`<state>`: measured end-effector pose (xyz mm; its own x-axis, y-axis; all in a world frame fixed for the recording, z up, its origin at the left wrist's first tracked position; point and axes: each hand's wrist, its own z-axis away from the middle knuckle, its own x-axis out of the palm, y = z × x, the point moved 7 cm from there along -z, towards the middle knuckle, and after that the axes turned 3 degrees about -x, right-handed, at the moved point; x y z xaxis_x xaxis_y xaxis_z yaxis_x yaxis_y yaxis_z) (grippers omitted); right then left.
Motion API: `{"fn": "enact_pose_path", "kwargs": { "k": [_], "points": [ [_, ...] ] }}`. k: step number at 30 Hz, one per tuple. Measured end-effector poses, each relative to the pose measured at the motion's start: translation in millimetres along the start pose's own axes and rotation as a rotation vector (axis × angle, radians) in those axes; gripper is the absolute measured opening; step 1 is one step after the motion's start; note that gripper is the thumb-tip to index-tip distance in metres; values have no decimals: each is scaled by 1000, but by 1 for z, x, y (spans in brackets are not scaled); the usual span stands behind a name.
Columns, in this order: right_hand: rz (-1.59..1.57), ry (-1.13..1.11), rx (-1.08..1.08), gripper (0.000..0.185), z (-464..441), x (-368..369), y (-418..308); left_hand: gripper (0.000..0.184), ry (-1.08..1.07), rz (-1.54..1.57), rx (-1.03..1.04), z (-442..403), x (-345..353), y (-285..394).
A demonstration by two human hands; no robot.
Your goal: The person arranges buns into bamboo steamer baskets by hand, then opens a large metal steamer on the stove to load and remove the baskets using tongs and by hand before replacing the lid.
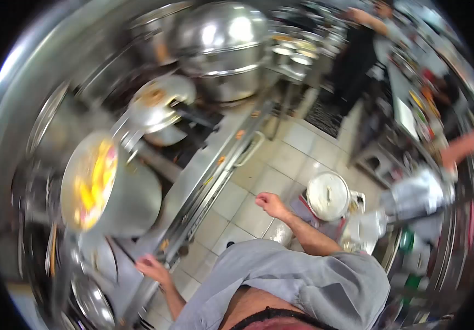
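Beside the front edge of the stove is my left hand (151, 268), its fingers loosely spread. A thin dark rod (122, 249) on the counter points towards it; blur hides whether they touch. My right hand (272, 204) hangs over the tiled floor with loosely bent fingers and nothing visible in it. Up and left of my left hand stands a large deep pot (135, 201). Above its mouth, a tilted round vessel (69, 190) shows yellow and pinkish pieces inside. A shiny metal bowl or lid (92, 301) lies to the left of my left hand.
Further along the stove are a lidded pan (157, 104) and a big domed steel pot (220, 44). A white lidded bucket (327, 195) stands right of my right hand. Another person (358, 55) stands at the back; a forearm (467, 144) reaches in from the right.
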<state>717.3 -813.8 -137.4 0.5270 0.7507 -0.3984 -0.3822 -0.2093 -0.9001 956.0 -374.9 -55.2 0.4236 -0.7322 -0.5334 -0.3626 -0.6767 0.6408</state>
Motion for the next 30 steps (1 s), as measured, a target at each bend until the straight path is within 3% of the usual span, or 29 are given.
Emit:
{"fn": "enact_pose_path", "kwargs": {
  "k": [2,4,6,7,9,10,11,13,16,17,21,23,25,30],
  "points": [
    [-20,104,25,21,11,-1,3,14,-467,440,-24,58,79,-10],
    [9,131,75,24,23,-5,-5,26,-1141,254,21,116,136,17],
    [2,231,55,25,34,-18,-8,34,-1668,218,268,178,192,9],
    [23,296,22,26,48,-30,-6,34,-1748,217,358,185,204,22],
    [108,468,28,28,71,-56,7,36,-1876,172,423,193,217,91],
    [108,552,72,28,91,-74,6,33,-1825,141,537,181,207,141],
    [105,625,111,28,111,-90,5,33,-1899,133,644,192,216,149],
    [112,847,137,28,157,-121,18,32,-1711,281,615,187,250,164],
    [-67,1128,286,28,244,-148,28,31,-1815,284,780,210,271,199],
    [64,1255,323,28,278,-151,16,31,-1860,297,845,220,275,212],
    [-26,1650,439,27,396,-123,23,35,-1968,242,1195,277,261,268],
    [-92,1765,615,27,444,-100,16,35,-2045,391,1284,301,254,291],
    [-30,1932,636,27,477,-83,39,35,-2068,407,1318,317,237,320],
    [-52,2009,664,25,494,-84,33,35,-2115,528,1366,345,200,358]
  ]
}}
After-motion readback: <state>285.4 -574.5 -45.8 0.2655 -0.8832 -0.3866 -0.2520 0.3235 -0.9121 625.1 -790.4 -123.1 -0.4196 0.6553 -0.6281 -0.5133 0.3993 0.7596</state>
